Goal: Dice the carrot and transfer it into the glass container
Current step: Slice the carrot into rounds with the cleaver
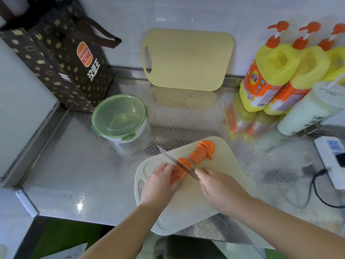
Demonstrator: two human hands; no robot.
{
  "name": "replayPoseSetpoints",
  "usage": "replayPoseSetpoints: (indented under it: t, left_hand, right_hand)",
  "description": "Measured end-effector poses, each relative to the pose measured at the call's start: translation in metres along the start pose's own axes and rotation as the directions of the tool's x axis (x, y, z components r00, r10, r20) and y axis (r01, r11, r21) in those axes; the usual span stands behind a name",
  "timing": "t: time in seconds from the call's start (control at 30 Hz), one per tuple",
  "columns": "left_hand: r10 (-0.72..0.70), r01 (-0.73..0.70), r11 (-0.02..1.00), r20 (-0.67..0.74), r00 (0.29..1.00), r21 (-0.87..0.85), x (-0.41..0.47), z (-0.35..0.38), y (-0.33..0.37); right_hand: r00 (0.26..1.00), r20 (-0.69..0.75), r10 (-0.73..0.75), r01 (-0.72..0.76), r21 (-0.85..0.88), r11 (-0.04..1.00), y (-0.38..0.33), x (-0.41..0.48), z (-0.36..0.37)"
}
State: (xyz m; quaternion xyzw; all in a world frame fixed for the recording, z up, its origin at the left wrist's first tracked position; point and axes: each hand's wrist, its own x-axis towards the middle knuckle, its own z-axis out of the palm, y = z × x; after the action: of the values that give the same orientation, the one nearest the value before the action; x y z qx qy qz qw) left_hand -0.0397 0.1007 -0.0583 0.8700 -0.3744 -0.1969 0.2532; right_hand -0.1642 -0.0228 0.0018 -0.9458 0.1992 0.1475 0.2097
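Left hand (160, 181): fingers curled together, pressing down on the carrot (177, 177) and holding it on the cutting board (229, 165).
Right hand (218, 189): fingers wrapped round the handle of the knife (177, 162); the handle is mostly hidden.
Knife blade: runs from the right forefinger away to the left and crosses the carrot just past the left fingertips.
Carrot: orange, part under the left fingers, part showing on the far side of the blade.
Carrot slices (202, 152): overlapping half-rounds on the board, beyond the right fingertips, apart from the blade.
Glass container (118, 118): green lid on; stands on the steel counter (74, 174), well beyond the left fingertips and off the board.
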Motion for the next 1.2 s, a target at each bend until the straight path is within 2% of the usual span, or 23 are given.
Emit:
replayPoseSetpoints:
  t: [0.33, 0.53, 0.7, 1.03, 1.2]
  left_hand:
    - [-0.009, 0.005, 0.997, -0.055, 0.998, -0.079, 0.000, 0.004, 0.002]
    - [0.018, -0.027, 0.996, -0.099, 0.995, -0.082, -0.002, 0.007, -0.001]
    - [0.022, -0.032, 0.997, -0.129, 0.991, -0.073, -0.005, 0.012, -0.004]
    - [0.028, -0.041, 0.996, -0.174, 0.984, -0.073, -0.004, 0.013, -0.002]
    - [0.024, -0.034, 0.997, -0.143, 0.989, -0.069, -0.004, 0.011, 0.000]
  right_hand:
    - [1.000, 0.014, 0.001, 0.000, -0.066, 0.998, -0.003, 0.002, 0.002]
    - [0.999, 0.031, -0.037, 0.043, -0.243, 0.969, -0.004, 0.003, 0.003]
    - [0.998, 0.062, -0.029, 0.046, -0.284, 0.958, 0.004, 0.012, 0.004]
    - [0.993, 0.113, 0.012, 0.020, -0.279, 0.960, -0.004, 0.041, 0.011]
    - [0.999, 0.046, 0.004, 0.003, -0.151, 0.988, 0.005, 0.039, 0.015]
